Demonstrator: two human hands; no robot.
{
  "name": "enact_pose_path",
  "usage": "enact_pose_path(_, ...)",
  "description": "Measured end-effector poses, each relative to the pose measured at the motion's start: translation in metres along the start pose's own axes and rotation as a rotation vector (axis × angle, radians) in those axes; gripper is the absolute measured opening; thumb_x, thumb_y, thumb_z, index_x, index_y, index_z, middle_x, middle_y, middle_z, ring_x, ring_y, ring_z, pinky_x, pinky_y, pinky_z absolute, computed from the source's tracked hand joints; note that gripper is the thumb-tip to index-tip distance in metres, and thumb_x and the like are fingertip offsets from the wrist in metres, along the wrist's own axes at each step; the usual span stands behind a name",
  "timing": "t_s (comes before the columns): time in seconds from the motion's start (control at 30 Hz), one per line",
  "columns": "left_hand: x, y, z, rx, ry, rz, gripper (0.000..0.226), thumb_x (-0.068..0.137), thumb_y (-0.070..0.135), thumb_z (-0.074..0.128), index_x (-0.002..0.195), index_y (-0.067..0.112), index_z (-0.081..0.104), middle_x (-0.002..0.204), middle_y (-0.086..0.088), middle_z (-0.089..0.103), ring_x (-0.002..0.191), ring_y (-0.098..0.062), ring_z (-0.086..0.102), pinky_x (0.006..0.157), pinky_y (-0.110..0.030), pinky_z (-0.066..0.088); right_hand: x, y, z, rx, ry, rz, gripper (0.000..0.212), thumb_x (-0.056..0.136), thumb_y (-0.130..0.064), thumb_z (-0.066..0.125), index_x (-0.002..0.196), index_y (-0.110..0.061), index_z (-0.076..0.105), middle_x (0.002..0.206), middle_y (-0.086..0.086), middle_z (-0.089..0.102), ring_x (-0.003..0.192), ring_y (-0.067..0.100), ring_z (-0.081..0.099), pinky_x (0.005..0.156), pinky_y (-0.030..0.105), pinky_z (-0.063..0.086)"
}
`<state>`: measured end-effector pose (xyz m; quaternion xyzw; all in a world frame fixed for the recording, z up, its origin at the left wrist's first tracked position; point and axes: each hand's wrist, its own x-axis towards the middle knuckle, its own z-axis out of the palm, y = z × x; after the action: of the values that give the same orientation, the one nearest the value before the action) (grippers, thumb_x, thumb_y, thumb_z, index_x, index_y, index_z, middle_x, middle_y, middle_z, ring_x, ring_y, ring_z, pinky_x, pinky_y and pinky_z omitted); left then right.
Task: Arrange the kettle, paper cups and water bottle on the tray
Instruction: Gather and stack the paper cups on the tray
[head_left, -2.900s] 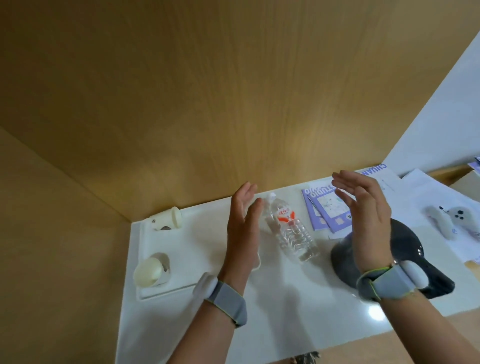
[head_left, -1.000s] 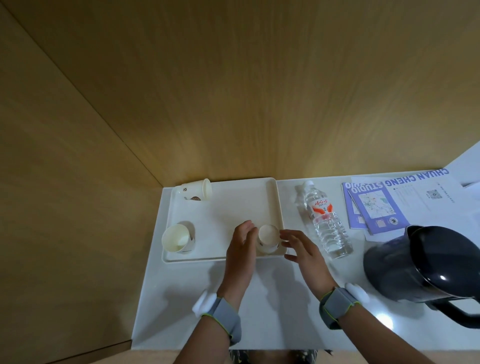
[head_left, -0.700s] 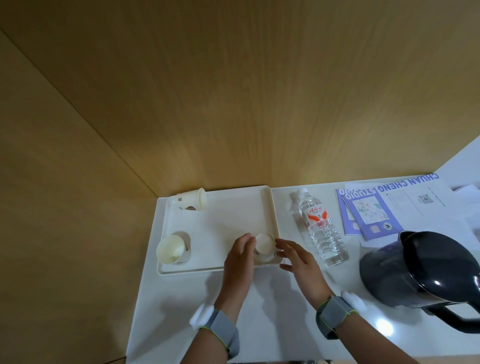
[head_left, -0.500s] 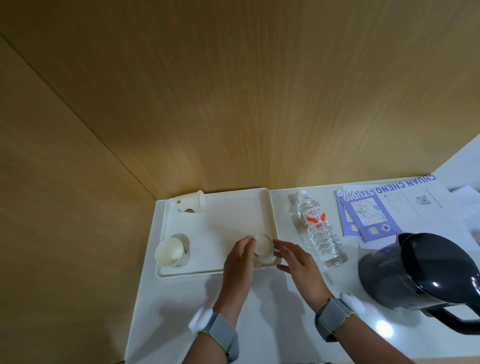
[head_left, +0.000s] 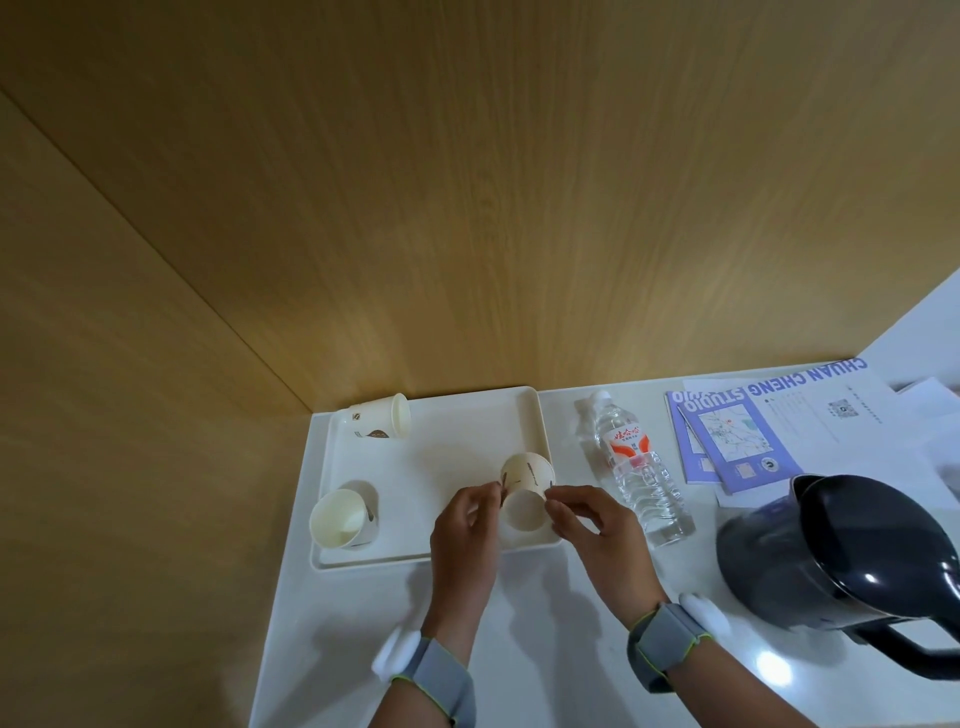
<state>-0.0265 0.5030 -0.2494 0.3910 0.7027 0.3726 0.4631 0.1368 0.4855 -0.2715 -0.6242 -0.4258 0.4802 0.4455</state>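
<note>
A cream tray (head_left: 452, 447) lies at the left of the white counter. One paper cup (head_left: 382, 418) lies on its side at the tray's far left corner. Another paper cup (head_left: 340, 519) stands upright at its near left. A third paper cup (head_left: 524, 491) is tilted over the tray's near right corner, mouth toward me. My left hand (head_left: 467, 525) and my right hand (head_left: 592, 525) pinch its sides. A clear water bottle (head_left: 636, 467) lies on the counter right of the tray. The dark kettle (head_left: 831, 551) stands at the right.
Purple booklets (head_left: 727, 441) and a printed sheet (head_left: 810, 405) lie behind the kettle. Wooden walls close the counter at the back and left. The counter's front edge runs just below my wrists.
The cup at the tray's near right stood upright between my hands; both hands now pinch it and it has tipped with its mouth toward me.
</note>
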Motion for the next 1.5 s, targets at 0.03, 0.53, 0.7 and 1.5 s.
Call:
enact_pose_path(0.03, 0.000, 0.000, 0.000, 0.001, 0.002, 0.001, 0.013, 0.098, 0.037, 0.066, 0.094, 0.030, 0.076, 0.094, 0.017, 0.078, 0.097, -0.009, 0.074, 0.093, -0.041, 0.060, 0.000, -0.002, -0.001, -0.008, 0.002, 0.001, 0.014, 0.090, -0.021, 0.079, 0.104, -0.026, 0.079, 0.106, -0.011, 0.078, 0.102, 0.005, 0.074, 0.097, 0.037, 0.060)
enact_pose_path(0.53, -0.004, 0.003, -0.002, -0.074, -0.022, -0.005, 0.040, 0.091, 0.037, 0.078, 0.127, 0.029, 0.064, 0.118, 0.015, 0.073, 0.109, 0.000, 0.068, 0.092, -0.028, 0.056, 0.000, -0.009, 0.002, -0.014, -0.020, 0.006, 0.014, 0.083, -0.016, 0.086, 0.091, -0.027, 0.081, 0.100, -0.011, 0.079, 0.097, 0.002, 0.074, 0.094, 0.022, 0.055)
enact_pose_path(0.7, -0.005, 0.006, -0.006, -0.087, -0.085, 0.024, 0.058, 0.088, 0.028, 0.082, 0.140, 0.033, 0.057, 0.131, 0.016, 0.064, 0.115, 0.004, 0.063, 0.072, -0.006, 0.051, 0.006, -0.009, 0.004, 0.061, -0.006, 0.036, 0.023, 0.081, -0.007, 0.086, 0.099, -0.019, 0.079, 0.096, -0.005, 0.081, 0.096, 0.008, 0.077, 0.090, 0.026, 0.060)
enact_pose_path(1.5, 0.006, -0.002, -0.028, -0.083, -0.044, 0.106, 0.054, 0.096, 0.002, 0.059, 0.140, 0.033, 0.055, 0.144, 0.011, 0.057, 0.132, -0.004, 0.055, 0.096, -0.006, 0.045, 0.013, -0.032, 0.038, 0.131, -0.242, 0.117, 0.046, 0.095, -0.067, 0.047, 0.134, -0.048, 0.062, 0.136, -0.019, 0.067, 0.129, 0.001, 0.060, 0.104, 0.032, 0.052)
